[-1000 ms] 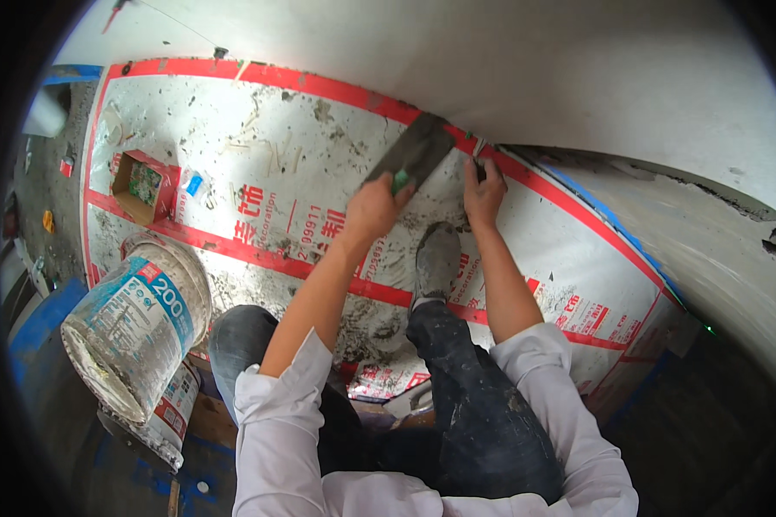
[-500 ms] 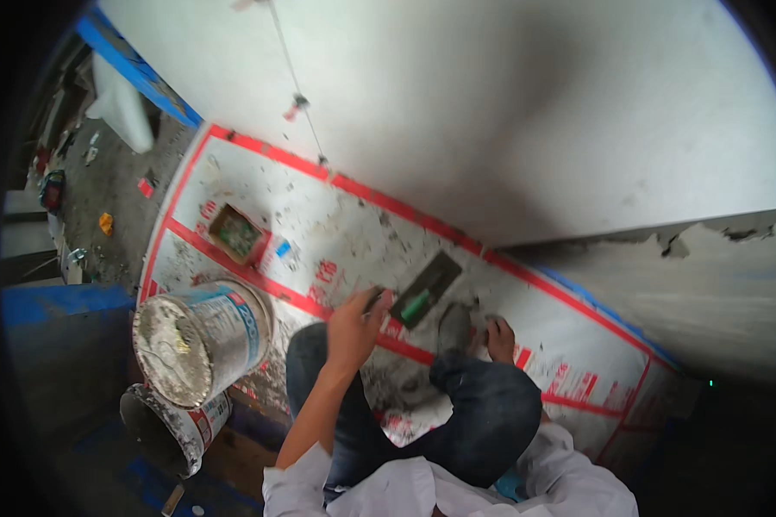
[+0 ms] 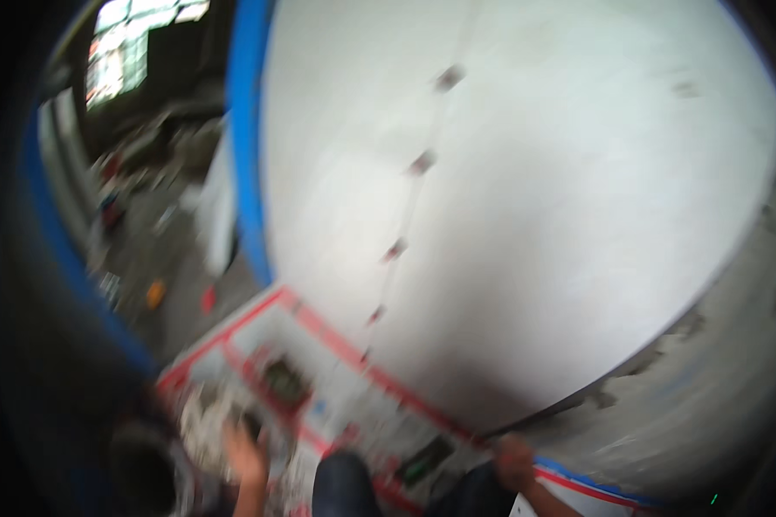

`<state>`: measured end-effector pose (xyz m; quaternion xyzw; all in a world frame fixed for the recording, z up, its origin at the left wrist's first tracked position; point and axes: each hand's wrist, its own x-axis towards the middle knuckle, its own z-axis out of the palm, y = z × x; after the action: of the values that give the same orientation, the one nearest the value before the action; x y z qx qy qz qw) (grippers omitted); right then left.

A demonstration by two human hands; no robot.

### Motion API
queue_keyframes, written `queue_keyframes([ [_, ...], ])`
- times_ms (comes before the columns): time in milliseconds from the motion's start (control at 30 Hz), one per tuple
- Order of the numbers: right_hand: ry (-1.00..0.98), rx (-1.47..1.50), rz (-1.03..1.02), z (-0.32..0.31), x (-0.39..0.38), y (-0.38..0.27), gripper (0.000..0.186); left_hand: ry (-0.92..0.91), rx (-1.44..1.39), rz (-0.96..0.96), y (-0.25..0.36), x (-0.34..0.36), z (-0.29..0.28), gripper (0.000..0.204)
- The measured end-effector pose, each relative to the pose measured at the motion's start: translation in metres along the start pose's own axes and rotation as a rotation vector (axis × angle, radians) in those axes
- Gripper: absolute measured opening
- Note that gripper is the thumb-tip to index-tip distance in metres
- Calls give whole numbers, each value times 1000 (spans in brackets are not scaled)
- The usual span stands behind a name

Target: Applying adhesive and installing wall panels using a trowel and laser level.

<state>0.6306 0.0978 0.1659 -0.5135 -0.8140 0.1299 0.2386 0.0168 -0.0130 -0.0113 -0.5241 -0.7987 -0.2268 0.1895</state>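
Note:
My left hand [image 3: 247,453] is beside the upright white bucket [image 3: 205,424], its fingers pointing up over the pale, caked lid. A dark patch shows by the fingertips; blur hides whether it is something held. My right hand [image 3: 515,463] is raised near the bottom edge of the large white wall panel [image 3: 569,241], with its fingers smeared by motion. Between my knees and the wall, a trowel with a dark rectangular plate and green handle [image 3: 418,468] lies on the sheeted floor, apart from both hands.
A small open box [image 3: 285,384] sits on the red-taped white sheeting [image 3: 328,362]. Another bucket [image 3: 151,474] lies tipped at the lower left. Small clips [image 3: 422,162] line the panel's joint. Rubble and an orange scrap [image 3: 155,294] lie beyond the blue edge [image 3: 248,129]; rough grey wall stands right.
The view has swung up toward the wall. My left hand has moved left from near the trowel to the bucket. My right hand has risen from beside my foot toward the wall's base.

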Motion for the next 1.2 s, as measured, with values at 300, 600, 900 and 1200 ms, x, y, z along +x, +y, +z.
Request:
queue_keyframes([
  [300,216,-45,182,-14,8,-37,28,-21,-305,-140,61,50,-46,53],
  [600,248,-218,225,1,14,-54,36,27,-442,-197,47,62,-56,55],
  [900,133,-306,66,7,7,-79,31,31,-361,-201,43,50,-39,60],
  [1200,-114,-154,-29,11,19,-107,30,48,-177,-65,53,53,-48,54],
])
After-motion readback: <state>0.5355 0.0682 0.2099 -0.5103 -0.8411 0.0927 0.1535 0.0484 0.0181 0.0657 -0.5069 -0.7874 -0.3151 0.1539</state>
